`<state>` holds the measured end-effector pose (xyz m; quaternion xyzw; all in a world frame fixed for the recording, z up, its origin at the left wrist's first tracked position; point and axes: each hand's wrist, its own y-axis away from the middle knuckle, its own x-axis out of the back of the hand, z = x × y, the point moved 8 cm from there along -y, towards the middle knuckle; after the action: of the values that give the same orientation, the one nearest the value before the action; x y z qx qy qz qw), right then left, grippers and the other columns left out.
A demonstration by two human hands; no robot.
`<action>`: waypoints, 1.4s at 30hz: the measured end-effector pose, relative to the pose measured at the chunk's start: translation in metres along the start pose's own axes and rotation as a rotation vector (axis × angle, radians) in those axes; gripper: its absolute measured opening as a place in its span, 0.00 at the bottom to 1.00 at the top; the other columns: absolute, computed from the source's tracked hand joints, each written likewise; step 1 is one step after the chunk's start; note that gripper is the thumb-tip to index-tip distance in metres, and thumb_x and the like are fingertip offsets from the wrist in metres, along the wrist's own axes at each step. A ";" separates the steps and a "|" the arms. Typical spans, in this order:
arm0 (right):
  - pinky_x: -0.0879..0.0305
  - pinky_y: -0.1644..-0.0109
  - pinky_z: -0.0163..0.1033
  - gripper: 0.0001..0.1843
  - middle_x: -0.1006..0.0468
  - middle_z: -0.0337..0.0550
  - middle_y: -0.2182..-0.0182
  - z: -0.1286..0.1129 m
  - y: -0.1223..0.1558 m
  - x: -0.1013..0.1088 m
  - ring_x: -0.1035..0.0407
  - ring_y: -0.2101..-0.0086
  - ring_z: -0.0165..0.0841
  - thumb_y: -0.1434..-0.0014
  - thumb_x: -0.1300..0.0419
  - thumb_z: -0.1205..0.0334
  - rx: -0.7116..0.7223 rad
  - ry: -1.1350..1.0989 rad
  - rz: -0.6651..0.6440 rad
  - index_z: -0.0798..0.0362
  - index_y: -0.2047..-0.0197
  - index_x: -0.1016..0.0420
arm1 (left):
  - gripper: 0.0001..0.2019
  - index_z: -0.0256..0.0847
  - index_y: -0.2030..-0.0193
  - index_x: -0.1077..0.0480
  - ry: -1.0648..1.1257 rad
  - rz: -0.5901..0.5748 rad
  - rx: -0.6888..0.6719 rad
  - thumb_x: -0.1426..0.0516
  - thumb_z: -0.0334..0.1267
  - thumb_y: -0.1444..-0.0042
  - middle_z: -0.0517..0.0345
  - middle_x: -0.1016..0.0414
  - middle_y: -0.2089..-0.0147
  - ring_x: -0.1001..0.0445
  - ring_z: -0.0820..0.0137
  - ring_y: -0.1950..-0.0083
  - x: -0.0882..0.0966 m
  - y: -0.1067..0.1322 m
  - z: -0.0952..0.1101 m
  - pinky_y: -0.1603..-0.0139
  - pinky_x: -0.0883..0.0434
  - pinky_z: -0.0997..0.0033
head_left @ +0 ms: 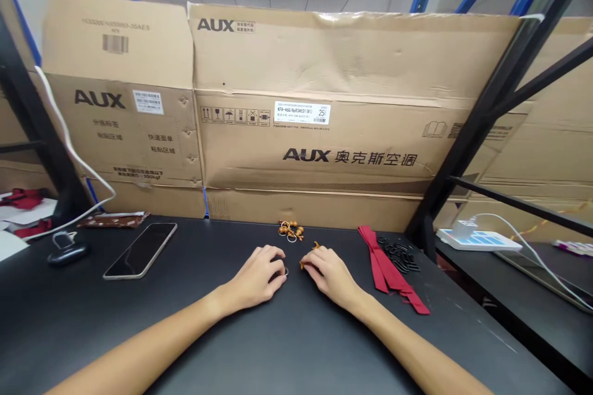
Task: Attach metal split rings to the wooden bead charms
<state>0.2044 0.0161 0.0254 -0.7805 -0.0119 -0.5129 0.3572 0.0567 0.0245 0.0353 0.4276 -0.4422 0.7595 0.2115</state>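
My left hand (257, 278) is over the middle of the black table, thumb and fingers curled around a small silver key ring (286, 271), of which only an edge shows. Opposite it, my right hand (334, 278) pinches an orange-brown cord (302, 265); another bit of the orange-brown piece (316, 245) shows above the knuckles. The rest of what it holds is hidden by the fingers. A gap separates the two hands. Just beyond them lies a small pile of key rings with brown wooden beads (291, 230).
Red fabric strips (393, 271) and a heap of black clasps (399, 254) lie right of my hands. To the left are a phone (141, 251), a black earphone case (68, 253) and a brown packet (113, 220). Cardboard (315, 92) walls the table's back edge; black metal posts (456, 154) flank it.
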 end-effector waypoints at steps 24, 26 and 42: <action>0.41 0.41 0.54 0.12 0.27 0.51 0.49 0.041 0.001 0.003 0.37 0.45 0.44 0.41 0.47 0.66 -0.165 0.189 0.124 0.52 0.58 0.23 | 0.19 0.37 0.42 0.36 -0.193 -0.176 0.037 0.51 0.40 0.36 0.44 0.35 0.39 0.37 0.54 0.38 -0.045 -0.049 -0.016 0.40 0.38 0.52; 0.41 0.41 0.53 0.13 0.27 0.51 0.48 0.036 0.001 0.005 0.39 0.44 0.44 0.40 0.47 0.66 -0.151 0.155 0.122 0.52 0.56 0.24 | 0.17 0.38 0.43 0.35 -0.118 -0.168 -0.001 0.50 0.40 0.36 0.47 0.32 0.42 0.34 0.58 0.41 -0.042 -0.044 -0.008 0.40 0.37 0.57; 0.44 0.53 0.46 0.07 0.25 0.43 0.65 -0.006 0.000 -0.002 0.37 0.60 0.38 0.38 0.49 0.66 -0.037 0.114 -0.092 0.50 0.65 0.30 | 0.06 0.41 0.63 0.29 0.201 -0.111 -0.046 0.46 0.38 0.39 0.55 0.29 0.59 0.29 0.69 0.58 -0.020 -0.018 0.011 0.54 0.31 0.71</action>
<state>0.1989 0.0129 0.0252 -0.7551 -0.0176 -0.5726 0.3188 0.0850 0.0257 0.0304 0.3683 -0.4119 0.7753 0.3060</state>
